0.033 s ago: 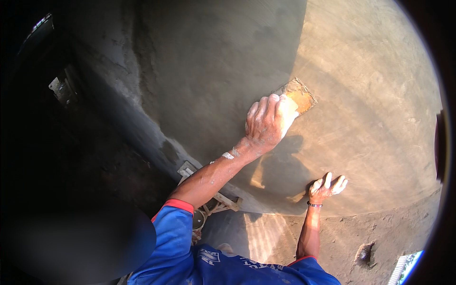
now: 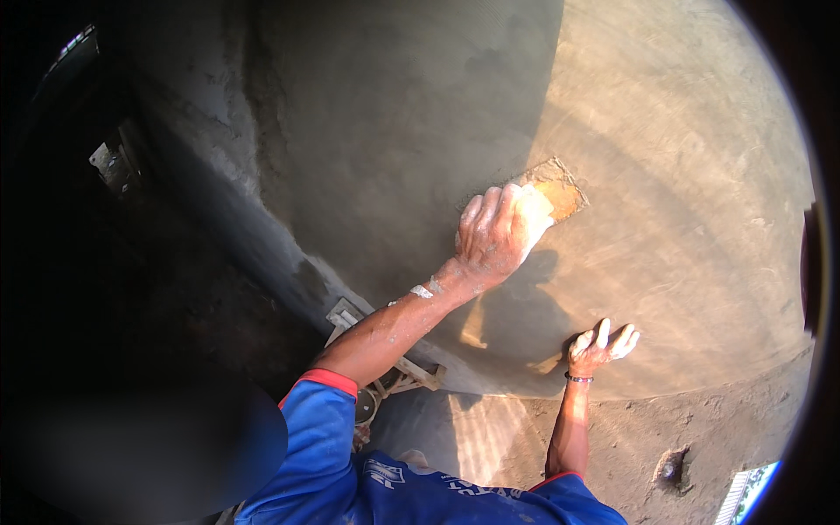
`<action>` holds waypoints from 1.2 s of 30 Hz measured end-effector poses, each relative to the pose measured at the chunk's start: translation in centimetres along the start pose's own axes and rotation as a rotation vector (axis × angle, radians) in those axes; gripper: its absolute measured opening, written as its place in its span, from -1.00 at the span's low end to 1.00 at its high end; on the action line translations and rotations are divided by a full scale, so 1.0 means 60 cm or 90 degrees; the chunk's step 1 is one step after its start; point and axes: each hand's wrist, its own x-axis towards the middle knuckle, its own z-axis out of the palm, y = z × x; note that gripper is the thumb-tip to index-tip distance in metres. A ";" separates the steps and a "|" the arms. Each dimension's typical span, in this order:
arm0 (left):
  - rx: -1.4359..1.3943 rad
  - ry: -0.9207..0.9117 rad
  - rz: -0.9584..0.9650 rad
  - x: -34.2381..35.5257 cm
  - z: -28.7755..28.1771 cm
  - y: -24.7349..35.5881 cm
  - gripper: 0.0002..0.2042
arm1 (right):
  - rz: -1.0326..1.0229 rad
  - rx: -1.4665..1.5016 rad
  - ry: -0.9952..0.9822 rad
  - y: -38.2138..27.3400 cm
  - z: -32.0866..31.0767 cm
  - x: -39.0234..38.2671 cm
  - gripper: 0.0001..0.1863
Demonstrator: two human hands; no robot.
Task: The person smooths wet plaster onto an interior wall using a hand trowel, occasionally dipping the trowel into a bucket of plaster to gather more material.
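— Sleeve first, because it is nearest to you: does it change?

— My blue left sleeve (image 2: pixel 319 424) stays almost the same, and my right hand (image 2: pixel 599 346) also keeps its place. But my left hand (image 2: pixel 494 232) and the float (image 2: pixel 569 199) under it have slid slightly downward and to the right.

— What does this mean for the work?

— I judge that I am in the middle of a rubbing stroke. The shift is small, so I cannot say that the surface is already better from it.

— How is the right hand, the nearer one?

— It carries no tool. Its fingers stand apart, and it seems to lean on the sunlit part of the surface, perhaps for support. Around its wrist there is a bracelet (image 2: pixel 578 378).

— And the left one, farther out?

— It is clamped on the float, with the fingers curled close together. My hand covers the grip part, so I cannot tell its form.

— Where exactly is the float?

— It lies against the grey plaster (image 2: pixel 394 114), at the border of shadow and sun. Its visible end is orange-brown, with mortar along the edges. Farther up, the plaster continues, dark at left and bright at right.
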 end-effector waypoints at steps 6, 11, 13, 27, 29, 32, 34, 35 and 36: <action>-0.086 -0.104 -0.004 -0.075 -0.010 0.046 -0.59 | 0.010 -0.006 -0.020 0.003 0.000 -0.008 -0.64; 0.010 0.074 -0.241 0.037 -0.087 -0.079 -0.61 | 0.003 -0.013 -0.003 0.004 -0.003 -0.010 -0.64; 0.021 0.063 -0.167 0.060 -0.078 -0.093 -0.60 | -0.008 0.003 0.018 0.000 0.003 -0.004 -0.64; 0.003 0.109 -0.337 -0.065 -0.070 -0.075 -0.62 | 0.015 -0.002 -0.011 0.002 -0.007 -0.012 -0.64; 0.005 0.163 -0.411 -0.051 -0.077 -0.123 -0.67 | 0.009 0.017 -0.004 -0.004 -0.003 -0.005 -0.64; 0.005 0.100 -0.282 -0.091 -0.019 -0.087 -0.59 | 0.002 0.011 0.011 -0.008 -0.004 -0.001 -0.64; -0.050 0.042 -0.237 -0.117 0.012 -0.019 -0.54 | 0.003 0.000 0.010 0.000 -0.005 -0.007 -0.64; -0.118 -0.002 -0.208 -0.135 0.022 0.019 -0.52 | 0.004 0.002 0.002 -0.001 -0.007 -0.008 -0.64; -0.184 -0.043 -0.178 -0.151 0.028 0.050 -0.51 | 0.004 0.005 -0.005 -0.003 -0.006 -0.009 -0.63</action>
